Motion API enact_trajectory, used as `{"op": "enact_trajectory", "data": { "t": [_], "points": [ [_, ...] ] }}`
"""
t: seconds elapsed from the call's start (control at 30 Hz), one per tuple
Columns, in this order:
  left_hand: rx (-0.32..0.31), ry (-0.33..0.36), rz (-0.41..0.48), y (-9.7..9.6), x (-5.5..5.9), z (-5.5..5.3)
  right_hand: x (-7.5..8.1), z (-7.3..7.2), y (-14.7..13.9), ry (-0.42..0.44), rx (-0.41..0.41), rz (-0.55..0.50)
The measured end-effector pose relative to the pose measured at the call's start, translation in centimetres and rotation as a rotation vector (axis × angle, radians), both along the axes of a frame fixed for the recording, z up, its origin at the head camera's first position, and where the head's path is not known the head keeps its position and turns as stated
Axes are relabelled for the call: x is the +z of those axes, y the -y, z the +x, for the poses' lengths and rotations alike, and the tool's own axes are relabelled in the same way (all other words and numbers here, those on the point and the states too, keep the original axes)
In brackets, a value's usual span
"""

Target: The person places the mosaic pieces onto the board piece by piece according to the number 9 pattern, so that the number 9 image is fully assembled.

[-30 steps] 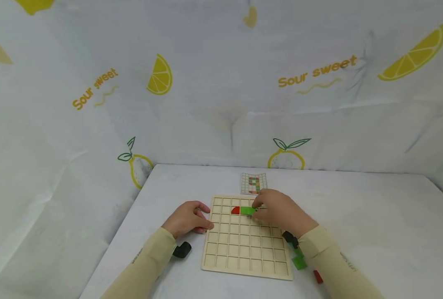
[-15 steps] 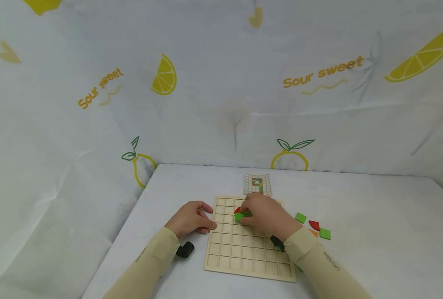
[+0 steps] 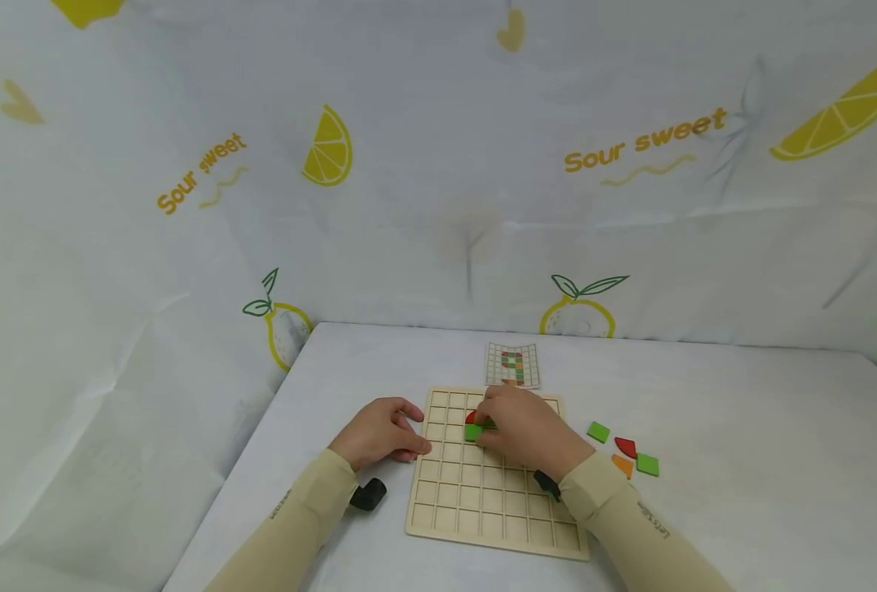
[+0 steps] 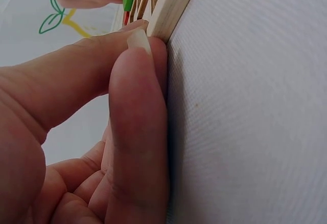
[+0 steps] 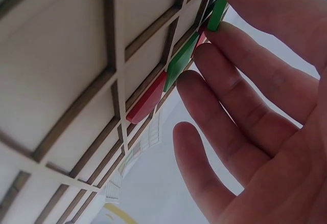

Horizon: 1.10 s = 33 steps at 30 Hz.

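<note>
A pale wooden grid board [image 3: 456, 497] lies on the table. My left hand [image 3: 379, 432] holds its left edge, thumb tip on the rim and fingers against the side. Over the upper part of the board, my right hand [image 3: 523, 423] pinches a green square tile [image 3: 473, 432] between thumb and index finger; in the right wrist view this green tile [image 5: 217, 12] stands tilted at the grid. Just beyond it sits a red quarter-round tile [image 3: 471, 417]. The right wrist view also shows a set-in green tile [image 5: 180, 63] with another red tile [image 5: 147, 99] beside it.
A card with a coloured grid pattern [image 3: 512, 365] lies behind the board. Right of the board are loose tiles: a green square [image 3: 598, 432], a red quarter-round [image 3: 626, 447], an orange piece [image 3: 622, 466] and another green square [image 3: 648, 464]. A printed cloth hangs behind the table.
My right hand has moved left across the board, bringing the green tile just below the red one, and uncovering the loose tiles at right. My left hand stays at the board's edge.
</note>
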<state>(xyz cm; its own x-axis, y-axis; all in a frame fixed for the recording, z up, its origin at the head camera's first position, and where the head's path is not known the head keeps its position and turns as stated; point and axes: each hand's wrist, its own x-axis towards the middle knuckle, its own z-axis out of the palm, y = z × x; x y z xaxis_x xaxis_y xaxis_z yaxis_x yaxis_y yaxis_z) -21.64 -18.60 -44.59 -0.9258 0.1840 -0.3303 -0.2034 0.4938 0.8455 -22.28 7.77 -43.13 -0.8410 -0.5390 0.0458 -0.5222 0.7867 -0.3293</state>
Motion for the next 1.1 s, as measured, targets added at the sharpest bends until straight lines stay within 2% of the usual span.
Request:
{"op": "enact_trajectory", "data": {
  "t": [0.83, 1.1],
  "points": [
    [-0.005, -0.003, 0.022, 0.0, 0.0, -0.1, 0.1, 0.2, 0.3, -0.003, -0.009, 0.011],
    [-0.008, -0.003, 0.004, 0.1, -0.2, -0.1, 0.6, 0.2, -0.7, 0.049, -0.038, -0.042]
  ]
}}
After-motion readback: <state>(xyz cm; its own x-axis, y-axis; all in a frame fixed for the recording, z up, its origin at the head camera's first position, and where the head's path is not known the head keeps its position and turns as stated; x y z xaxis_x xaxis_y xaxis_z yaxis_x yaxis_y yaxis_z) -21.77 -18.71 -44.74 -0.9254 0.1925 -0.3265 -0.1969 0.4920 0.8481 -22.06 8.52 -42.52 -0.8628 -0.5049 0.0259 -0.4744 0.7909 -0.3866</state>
